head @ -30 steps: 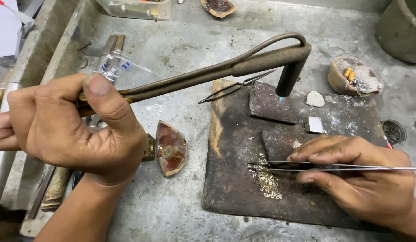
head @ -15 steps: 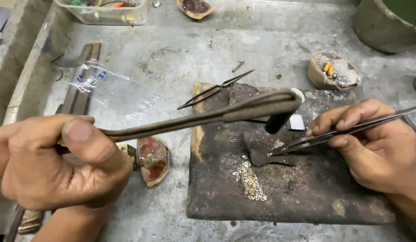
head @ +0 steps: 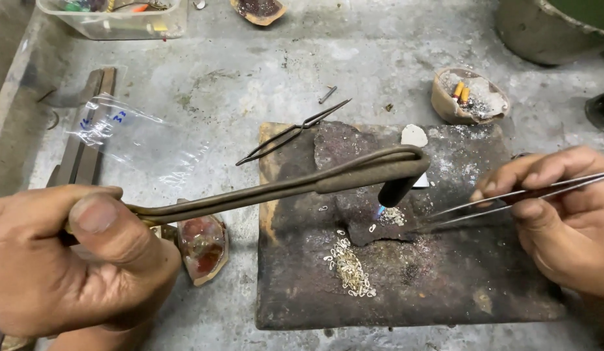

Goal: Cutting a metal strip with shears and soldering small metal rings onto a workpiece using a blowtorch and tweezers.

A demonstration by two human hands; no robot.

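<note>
Blowpipe torch (head: 302, 185), a long, dull brown metal tube with a bent-down nozzle, runs from the lower left across to the centre of the frame, its tip throwing a small blue flame (head: 379, 211) onto a dark, pitted soldering block (head: 406, 286). Left hand (head: 67, 266) is clenched round the tube's near end, thumb pressed on top. Right hand (head: 562, 221), at the right edge, pinches slim steel tweezers (head: 497, 201) shut between its fingers, their points reaching in just beside the flame. Tiny pale metal links (head: 347, 263) lie heaped on the block's rough, crusty surface, a few more right under the nozzle. Spare black tweezers (head: 292, 132) rest at the block's upper left corner, a white chip (head: 414, 135) along its top edge. Over the scuffed grey tabletop (head: 250, 71): a crinkled clear plastic bag (head: 139, 136) at the left, a glossy reddish shard dish (head: 203, 246) beside the left hand, and a chalky clay cup (head: 468, 97) at upper right.
</note>
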